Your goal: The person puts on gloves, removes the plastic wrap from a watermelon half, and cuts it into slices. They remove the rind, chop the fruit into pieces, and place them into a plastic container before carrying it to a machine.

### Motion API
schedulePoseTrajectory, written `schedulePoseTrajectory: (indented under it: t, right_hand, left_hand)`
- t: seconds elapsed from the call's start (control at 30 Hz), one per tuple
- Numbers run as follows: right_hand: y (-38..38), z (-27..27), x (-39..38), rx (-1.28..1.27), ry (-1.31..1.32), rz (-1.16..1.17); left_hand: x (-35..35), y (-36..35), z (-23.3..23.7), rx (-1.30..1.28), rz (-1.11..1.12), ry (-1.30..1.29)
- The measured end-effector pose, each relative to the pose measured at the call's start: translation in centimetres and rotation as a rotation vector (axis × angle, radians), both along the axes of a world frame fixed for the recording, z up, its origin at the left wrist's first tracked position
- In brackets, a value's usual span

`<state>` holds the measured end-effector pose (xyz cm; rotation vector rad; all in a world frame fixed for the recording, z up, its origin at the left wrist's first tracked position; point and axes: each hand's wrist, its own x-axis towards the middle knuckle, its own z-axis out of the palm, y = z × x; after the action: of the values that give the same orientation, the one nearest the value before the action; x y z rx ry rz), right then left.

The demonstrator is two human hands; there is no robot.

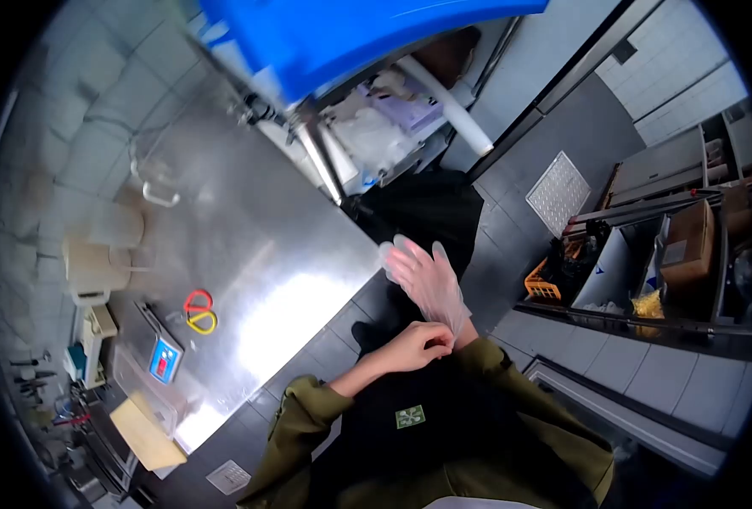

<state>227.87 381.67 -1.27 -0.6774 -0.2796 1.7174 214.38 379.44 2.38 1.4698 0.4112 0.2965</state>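
Note:
A thin clear plastic glove point(446, 304) covers my right hand point(427, 276), whose fingers are stretched out and apart above the floor beside the metal table. My left hand point(417, 346) is bare. Its thumb and fingers are pinched on the glove's cuff at the right wrist. Both hands are in front of the black apron point(444, 424), which bears a small green patch point(410, 416).
The steel table point(257, 229) on the left bears red and yellow scissors point(199, 312), a scale point(164, 358) and a white jug point(92, 270). A blue cover point(350, 34) hangs at the top. Right stand shelves with a cardboard box point(688, 242) and an orange crate point(543, 284).

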Motion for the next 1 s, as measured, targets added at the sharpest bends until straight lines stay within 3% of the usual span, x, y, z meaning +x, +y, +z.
schedulePoseTrajectory:
  t: [0.03, 0.07, 0.1, 0.13, 0.17, 0.2, 0.27, 0.33, 0.37, 0.43, 0.53, 0.63, 0.67, 0.77, 0.8, 0.9, 0.97, 1.0]
  right_hand:
    - [0.1, -0.3, 1.6, -0.085, 0.226, -0.053]
    - [0.3, -1.6, 3.1, -0.172, 0.169, -0.138]
    - [-0.7, -2.8, 4.6, -0.078, 0.127, -0.221]
    - [-0.6, -3.3, 6.4, -0.136, 0.072, -0.260]
    - [-0.6, -3.7, 8.1, -0.202, 0.017, -0.299]
    - [-1.0, -3.5, 9.8, -0.251, -0.022, -0.345]
    - [-2.2, -3.2, 12.2, -0.318, -0.122, -0.446]
    - [-3.6, -4.0, 13.7, -0.269, -0.204, -0.525]
    - [-4.2, -4.3, 14.4, -0.245, -0.249, -0.563]
    - [-4.7, -6.1, 15.7, -0.337, -0.163, -0.583]
    - [-5.2, -6.6, 16.3, -0.402, -0.117, -0.580]
    - [-3.9, -6.3, 16.5, -0.431, -0.082, -0.540]
    - [-3.5, -6.2, 16.5, -0.408, -0.076, -0.524]
    - [-1.6, -5.7, 16.3, -0.343, -0.099, -0.460]
    - [-0.7, -5.4, 16.4, -0.329, -0.106, -0.426]
    - [1.8, -4.4, 16.2, -0.297, -0.154, -0.313]
    - [3.8, -4.3, 16.0, -0.283, -0.204, -0.226]
    - [5.0, -4.6, 15.8, -0.270, -0.250, -0.214]
  left_hand:
    - [1.8, 2.4, 0.4, 0.027, -0.088, 0.030]
    - [3.5, 5.3, -0.2, 0.149, -0.145, 0.022]
    - [5.2, 8.7, -1.0, 0.230, -0.053, 0.031]
    - [7.3, 12.7, 0.0, 0.086, 0.186, 0.089]
    - [8.9, 17.7, -1.4, 0.438, 0.365, 0.240]
    - [10.4, 21.8, -2.5, 0.617, 0.599, 0.489]
    - [10.6, 30.7, -10.9, 1.114, 0.872, 0.654]
    - [11.0, 35.0, -14.4, 1.077, 0.691, 1.085]
    - [11.1, 36.3, -16.3, 1.223, 0.655, 1.199]
    - [11.3, 38.4, -16.4, 1.288, 0.631, 1.269]
    - [11.5, 39.9, -14.7, 1.169, 0.584, 1.414]
    - [10.4, 38.1, -11.3, 1.249, 0.880, 1.072]
    - [10.1, 37.4, -10.6, 1.393, 0.983, 0.968]
    - [9.9, 35.4, -6.8, 1.439, 1.134, 0.703]
    - [9.7, 35.0, -5.4, 1.412, 1.092, 0.787]
    - [7.2, 35.6, -5.2, 0.675, 1.200, 0.607]
    - [6.6, 34.3, -5.7, 0.016, 1.324, 0.013]
    - [6.6, 32.4, -3.7, -0.131, 1.231, -0.061]
